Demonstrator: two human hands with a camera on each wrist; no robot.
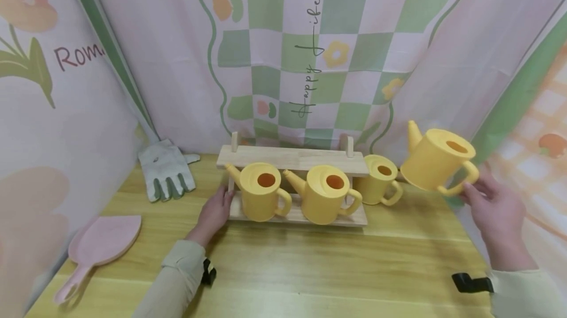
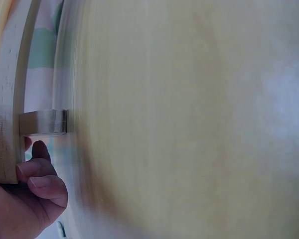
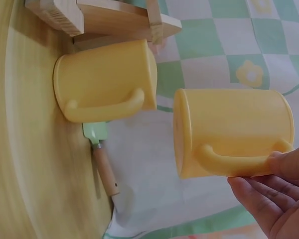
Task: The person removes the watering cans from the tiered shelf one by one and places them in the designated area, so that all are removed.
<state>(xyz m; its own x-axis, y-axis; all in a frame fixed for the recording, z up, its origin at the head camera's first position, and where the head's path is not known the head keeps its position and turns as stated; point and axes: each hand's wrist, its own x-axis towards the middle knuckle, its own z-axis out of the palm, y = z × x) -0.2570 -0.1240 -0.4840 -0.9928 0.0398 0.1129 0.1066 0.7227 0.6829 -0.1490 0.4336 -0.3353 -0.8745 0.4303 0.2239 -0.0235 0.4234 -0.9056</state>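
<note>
My right hand (image 1: 496, 209) pinches the handle of a yellow watering can (image 1: 436, 160), which hangs in the air at the right, spout toward the left. The same can (image 3: 234, 124) fills the middle of the right wrist view. At the left end of a two-tier wooden shelf (image 1: 288, 158), my left hand (image 1: 216, 213) grips the lower board (image 2: 9, 99), fingers curled beneath it. Two more yellow watering cans, a left one (image 1: 260, 197) and a right one (image 1: 325, 197), sit on that lower board. Another can (image 1: 376, 187) stands on the table just right of the shelf.
A pale work glove (image 1: 166, 170) lies at the table's back left, and a pink dustpan (image 1: 106, 241) nearer the front left. Behind the standing can is a small tool with a green head and wooden handle (image 3: 105, 172). Printed cloth (image 1: 283, 62) hangs behind the table.
</note>
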